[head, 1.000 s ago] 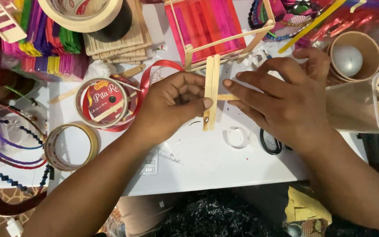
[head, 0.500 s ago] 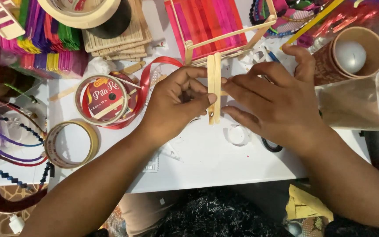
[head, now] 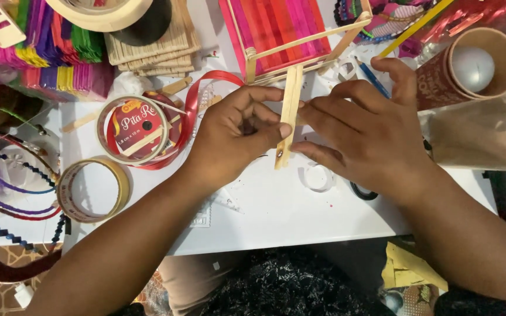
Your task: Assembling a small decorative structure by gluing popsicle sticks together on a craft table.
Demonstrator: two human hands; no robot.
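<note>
Two plain wooden craft sticks [head: 289, 114] stand side by side, pinched between both hands above the white table [head: 276, 216]. My left hand [head: 232, 134] grips them from the left with thumb and fingers. From the right, my right hand [head: 364, 131] presses its fingertips against the same sticks. Just behind them lies a panel of pink and red coloured sticks [head: 279, 26] with a plain stick frame [head: 306, 47] on it.
A red ribbon spool [head: 139, 129] and a tape roll [head: 92, 187] lie at left. Stacks of coloured sticks [head: 48, 47] and plain sticks [head: 153, 47] sit at the back left. A brown paper cup [head: 475, 64] and a clear container [head: 481, 129] stand right. Small rings [head: 318, 177] lie under the hands.
Both hands and the stick pair shifted slightly up and away from me. The short crosswise stick seen between the fingers a second ago is no longer visible.
</note>
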